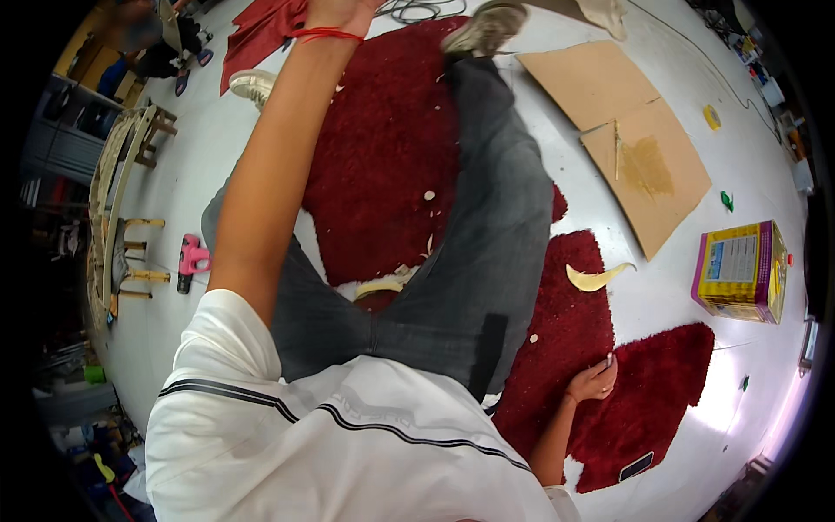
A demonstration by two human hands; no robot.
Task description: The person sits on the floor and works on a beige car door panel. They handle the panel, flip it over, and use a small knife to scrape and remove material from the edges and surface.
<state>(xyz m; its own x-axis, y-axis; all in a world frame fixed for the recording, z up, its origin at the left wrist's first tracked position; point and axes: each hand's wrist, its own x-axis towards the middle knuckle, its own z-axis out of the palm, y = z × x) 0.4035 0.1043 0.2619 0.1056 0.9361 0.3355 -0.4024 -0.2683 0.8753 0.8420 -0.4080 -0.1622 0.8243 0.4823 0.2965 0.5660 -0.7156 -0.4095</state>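
Red carpet (570, 320) lies under the right hand (593, 381); I cannot tell if either (left hand (343, 12) cropped) grips anything.

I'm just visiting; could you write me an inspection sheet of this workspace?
Surface: pale floor, light glare at right.
Work things: dark red plush pieces; curved cream strip partly on one.
Clutter: pink-and-black tool, phone, yellow-and-purple can, yellow roll, stained cardboard, pale scraps.
Grips: left grip cut off by the top edge, contents unclear; right grip at the plush, anything small in it unclear.
Cables: dark looped cable at top.
Surroundings: wooden-legged bench at left; another person at upper left.
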